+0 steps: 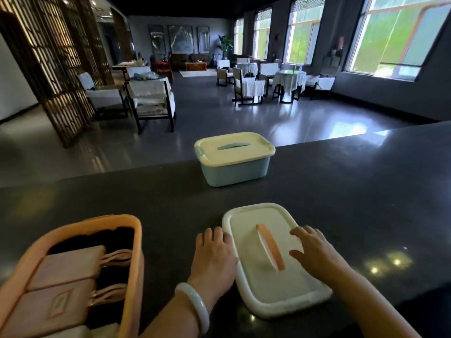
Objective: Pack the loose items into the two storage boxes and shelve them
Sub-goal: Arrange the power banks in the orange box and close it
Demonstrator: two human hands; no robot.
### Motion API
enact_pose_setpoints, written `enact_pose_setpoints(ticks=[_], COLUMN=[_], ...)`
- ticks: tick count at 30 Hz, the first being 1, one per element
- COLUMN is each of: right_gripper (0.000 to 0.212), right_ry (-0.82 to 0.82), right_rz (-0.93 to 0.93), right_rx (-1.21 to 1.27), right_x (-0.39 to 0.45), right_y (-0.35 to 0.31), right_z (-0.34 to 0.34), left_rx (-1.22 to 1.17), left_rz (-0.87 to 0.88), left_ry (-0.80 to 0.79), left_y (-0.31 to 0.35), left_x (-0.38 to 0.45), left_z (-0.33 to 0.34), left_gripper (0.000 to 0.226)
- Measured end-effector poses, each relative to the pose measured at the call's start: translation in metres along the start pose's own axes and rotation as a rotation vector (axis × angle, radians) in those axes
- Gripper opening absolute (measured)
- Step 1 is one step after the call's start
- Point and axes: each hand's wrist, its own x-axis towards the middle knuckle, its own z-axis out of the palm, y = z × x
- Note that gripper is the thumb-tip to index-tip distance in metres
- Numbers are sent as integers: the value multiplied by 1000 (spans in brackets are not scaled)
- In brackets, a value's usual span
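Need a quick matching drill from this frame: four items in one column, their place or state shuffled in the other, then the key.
Items
1. blue box
2. orange box
3. white lid
4. left hand

States
A. lying flat on the counter, orange handle up, right hand resting on it
B. lidded, at the far edge of the counter
C. at the lid's left edge, wrist wearing a pale bangle
D. open, holding pink pouches, at the near left

Pairs: 1-B, 2-D, 3-A, 4-C

Dark counter [341,191] bears blue box [234,167], orange box [73,276], lid [273,259].
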Motion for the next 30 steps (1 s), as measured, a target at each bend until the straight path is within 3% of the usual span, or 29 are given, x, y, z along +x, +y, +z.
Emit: enact_pose_setpoints(ticks=[10, 14, 23, 30], right_gripper=[69, 67, 63, 62], right_ry=[-45, -21, 79, 122], right_rz=[86, 89, 164, 175], right_rx=[-88, 45, 306, 462], right_x=[31, 34, 31, 31], right_y=[77, 83, 81, 71], right_z=[31, 44, 56, 42], left_rx=[-187, -370, -543, -801], left_rz=[-292, -337, -440, -469], left_ry=[-123, -147, -97, -3], left_y=[23, 25, 33, 34], left_x=[19, 14, 18, 20], left_z=[68, 84, 90, 75], left_gripper=[80, 77, 74, 75])
